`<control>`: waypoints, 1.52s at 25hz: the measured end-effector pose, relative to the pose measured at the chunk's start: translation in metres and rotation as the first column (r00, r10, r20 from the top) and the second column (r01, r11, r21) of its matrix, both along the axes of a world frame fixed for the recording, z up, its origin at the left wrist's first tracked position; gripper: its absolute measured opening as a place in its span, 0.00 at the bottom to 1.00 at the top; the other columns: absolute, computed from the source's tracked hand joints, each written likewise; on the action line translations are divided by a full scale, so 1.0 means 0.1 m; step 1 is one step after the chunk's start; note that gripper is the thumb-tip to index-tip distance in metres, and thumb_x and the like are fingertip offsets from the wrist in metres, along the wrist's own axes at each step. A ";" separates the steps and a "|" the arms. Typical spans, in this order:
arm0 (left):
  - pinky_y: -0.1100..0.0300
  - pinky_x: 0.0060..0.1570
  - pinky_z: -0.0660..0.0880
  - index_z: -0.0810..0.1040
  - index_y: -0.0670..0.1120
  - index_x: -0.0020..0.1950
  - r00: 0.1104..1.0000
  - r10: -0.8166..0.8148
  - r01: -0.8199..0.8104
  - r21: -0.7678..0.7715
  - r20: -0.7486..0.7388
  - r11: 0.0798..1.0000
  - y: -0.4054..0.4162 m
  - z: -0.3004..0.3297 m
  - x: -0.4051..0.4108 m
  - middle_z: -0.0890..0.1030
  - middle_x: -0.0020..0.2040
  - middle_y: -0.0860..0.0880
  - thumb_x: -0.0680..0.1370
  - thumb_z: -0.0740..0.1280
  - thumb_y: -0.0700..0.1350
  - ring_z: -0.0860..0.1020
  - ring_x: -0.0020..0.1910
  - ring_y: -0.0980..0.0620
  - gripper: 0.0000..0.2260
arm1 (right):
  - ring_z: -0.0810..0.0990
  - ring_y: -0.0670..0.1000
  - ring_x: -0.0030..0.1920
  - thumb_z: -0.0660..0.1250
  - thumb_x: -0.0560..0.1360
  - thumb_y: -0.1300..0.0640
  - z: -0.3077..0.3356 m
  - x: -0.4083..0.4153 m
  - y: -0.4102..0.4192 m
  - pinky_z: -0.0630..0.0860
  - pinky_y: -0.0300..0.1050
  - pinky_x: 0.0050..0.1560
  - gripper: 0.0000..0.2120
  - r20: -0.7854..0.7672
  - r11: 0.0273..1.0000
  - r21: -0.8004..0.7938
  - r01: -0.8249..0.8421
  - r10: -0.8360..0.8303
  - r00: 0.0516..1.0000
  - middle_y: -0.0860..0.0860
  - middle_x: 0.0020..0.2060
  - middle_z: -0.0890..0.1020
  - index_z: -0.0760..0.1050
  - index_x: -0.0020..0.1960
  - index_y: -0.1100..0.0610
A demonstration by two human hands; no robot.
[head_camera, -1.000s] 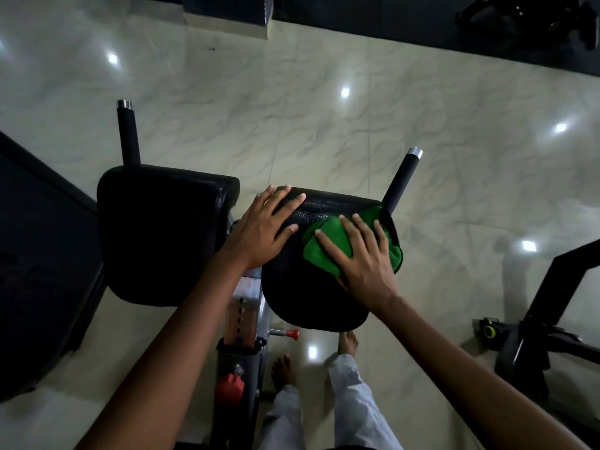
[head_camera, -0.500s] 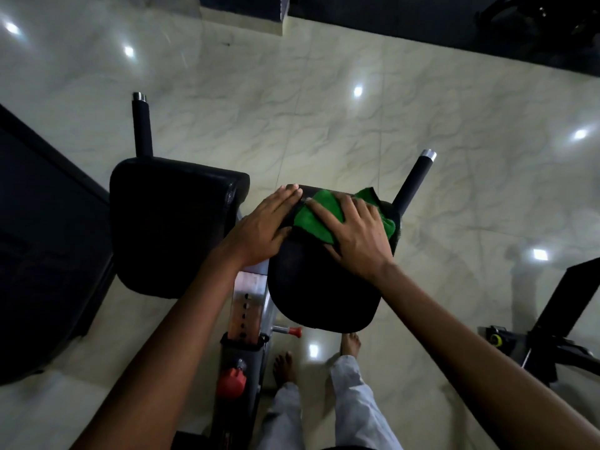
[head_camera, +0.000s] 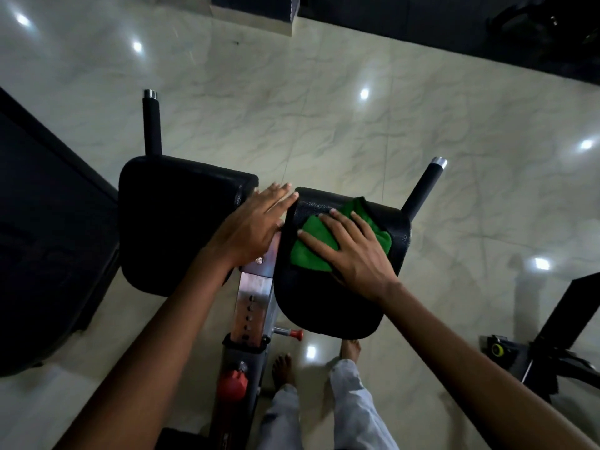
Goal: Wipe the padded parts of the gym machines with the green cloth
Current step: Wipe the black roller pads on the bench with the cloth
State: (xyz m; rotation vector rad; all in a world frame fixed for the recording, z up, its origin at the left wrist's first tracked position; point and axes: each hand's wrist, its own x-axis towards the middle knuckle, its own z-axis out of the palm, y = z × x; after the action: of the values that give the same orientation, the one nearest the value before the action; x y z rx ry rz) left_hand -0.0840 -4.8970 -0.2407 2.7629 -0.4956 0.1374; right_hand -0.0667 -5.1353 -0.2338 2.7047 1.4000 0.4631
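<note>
green cloth (head_camera: 311, 251) is bunched flat on the upper half of the right pad (head_camera: 331, 306), under the right hand (head_camera: 354, 251). looks like thin microfibre: light, limp, no stiffness of its own, so it goes wherever the palm drags it and will likely fold or roll at the leading edge if pressure is uneven. best hold is what's showing now, flat palm over the middle with fingers spread, not a pinch at a corner. right hand fingers are straight and fanned wide, pressing the cloth down onto the right pad; green shows past the fingertips toward the far edge and out beside the thumb on the inner side. the right pad skin is pebbled black vinyl, probably grippy enough for the cloth to bite, soft underneath, so it should give a little under load. left hand (head_camera: 259, 225) sits just off the right pad's inner edge, fingers straight and close together, over the gap toward the left pad (head_camera: 175, 228) (cannot tell if it's bracing on the pad edge or just hovering, holds nothing either way). beyond the right pad's far corner a handle bar (head_camera: 422, 190) sticks out; below its near edge a red-tipped adjustment pin (head_camera: 290, 333) on the metal post (head_camera: 253, 306). near half of the right pad is uncovered by the cloth at present.
</note>
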 end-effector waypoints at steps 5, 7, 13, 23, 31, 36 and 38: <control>0.37 0.69 0.54 0.65 0.39 0.73 0.967 0.231 -0.245 0.144 0.108 0.959 0.29 -0.02 -0.14 0.63 0.74 0.38 0.78 0.54 0.49 0.61 0.73 0.36 0.25 | 0.70 0.65 0.67 0.57 0.77 0.53 -0.34 -0.42 -0.01 0.60 0.64 0.68 0.24 0.049 0.989 -0.022 -0.148 0.149 0.988 0.63 0.65 0.73 0.62 0.73 0.48; 0.36 0.69 0.55 0.63 0.39 0.74 0.950 0.296 -0.307 0.137 0.098 0.942 0.42 -0.07 -0.18 0.63 0.74 0.37 0.78 0.53 0.51 0.61 0.72 0.34 0.26 | 0.71 0.64 0.66 0.54 0.78 0.55 -0.34 -0.39 -0.05 0.60 0.64 0.67 0.21 0.040 0.950 -0.117 -0.290 0.296 0.954 0.61 0.64 0.75 0.63 0.71 0.48; 0.40 0.70 0.56 0.64 0.42 0.74 0.939 0.316 -0.335 0.157 0.133 0.929 0.46 -0.13 -0.18 0.64 0.74 0.38 0.78 0.54 0.53 0.62 0.72 0.37 0.27 | 0.73 0.61 0.61 0.66 0.72 0.48 0.08 0.17 0.45 0.69 0.55 0.60 0.30 -0.041 0.995 0.096 -0.010 0.014 0.999 0.61 0.62 0.74 0.65 0.72 0.47; 0.41 0.71 0.54 0.61 0.43 0.76 0.947 0.294 -0.311 0.145 0.130 0.939 0.51 -0.12 -0.21 0.63 0.75 0.39 0.79 0.54 0.53 0.61 0.73 0.38 0.27 | 0.77 0.60 0.59 0.54 0.75 0.55 -0.38 -0.48 0.18 0.64 0.61 0.64 0.20 -0.002 0.857 -0.249 -0.451 0.465 0.885 0.59 0.60 0.78 0.69 0.67 0.48; 0.44 0.72 0.51 0.59 0.42 0.76 0.951 0.268 -0.293 0.167 0.156 0.941 0.54 -0.18 -0.22 0.60 0.76 0.39 0.80 0.52 0.52 0.58 0.74 0.39 0.26 | 0.74 0.65 0.62 0.59 0.69 0.52 0.06 -0.17 0.79 0.68 0.64 0.62 0.23 0.007 0.980 -0.200 -0.004 0.006 1.000 0.61 0.59 0.77 0.76 0.63 0.50; 0.44 0.72 0.51 0.59 0.43 0.77 0.954 0.271 -0.285 0.107 0.125 0.953 0.55 -0.15 -0.24 0.59 0.77 0.41 0.80 0.52 0.52 0.57 0.75 0.41 0.26 | 0.77 0.59 0.57 0.47 0.72 0.54 -0.26 -0.74 0.90 0.68 0.63 0.64 0.24 -0.071 0.810 -0.524 -0.263 0.266 0.961 0.53 0.51 0.81 0.82 0.49 0.45; 0.44 0.72 0.52 0.58 0.44 0.77 0.960 0.253 -0.267 0.116 0.120 0.957 0.56 -0.14 -0.24 0.59 0.77 0.42 0.80 0.52 0.52 0.56 0.76 0.41 0.26 | 0.77 0.58 0.57 0.49 0.73 0.53 -0.24 -0.75 0.88 0.67 0.63 0.64 0.22 -0.091 0.751 -0.578 -0.319 0.329 0.940 0.52 0.51 0.80 0.82 0.49 0.43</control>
State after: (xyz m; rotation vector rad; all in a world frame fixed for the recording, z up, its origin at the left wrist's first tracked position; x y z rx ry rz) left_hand -0.1075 -4.8408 -0.2552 2.9512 -0.1669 0.3228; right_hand -0.1414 -5.0476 -0.2579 1.9658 1.6739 0.0359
